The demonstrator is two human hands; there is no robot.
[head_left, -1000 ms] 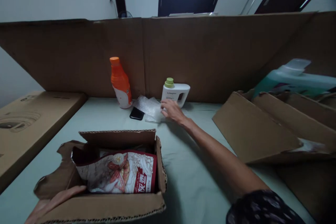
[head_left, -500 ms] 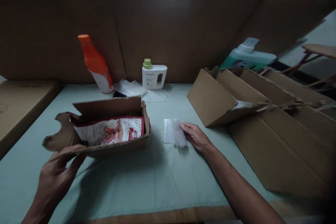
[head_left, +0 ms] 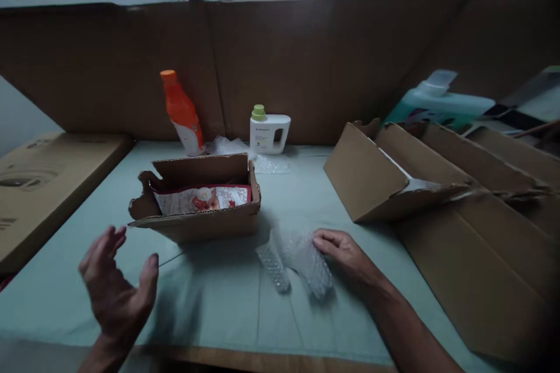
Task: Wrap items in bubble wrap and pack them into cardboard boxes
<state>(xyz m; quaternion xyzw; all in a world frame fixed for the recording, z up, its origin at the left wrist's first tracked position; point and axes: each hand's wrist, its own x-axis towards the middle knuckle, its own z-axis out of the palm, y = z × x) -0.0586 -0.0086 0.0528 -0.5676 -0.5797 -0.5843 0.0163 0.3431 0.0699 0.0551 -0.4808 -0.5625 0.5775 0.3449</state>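
My right hand [head_left: 343, 253] pinches the edge of a clear sheet of bubble wrap [head_left: 301, 253] over the middle of the table. The wrap looks folded, with one flap hanging to the left. My left hand [head_left: 117, 285] is empty, fingers and thumb spread, just in front of and left of an open cardboard box [head_left: 210, 227]. Inside that box lies a red and white printed packet [head_left: 205, 198], its lower part hidden by the front wall.
Behind the box stand an orange bottle [head_left: 181, 113] and a white bottle with a green cap [head_left: 268, 134], with more bubble wrap [head_left: 271, 164] nearby. Open cardboard boxes [head_left: 367, 180] fill the right side, a teal bottle [head_left: 441, 102] behind them. A flat carton [head_left: 56, 180] lies left.
My left hand has let go of the box and opened, and the box now rests farther back on the table. My right hand has drawn the bubble wrap nearer, and it has spread out.
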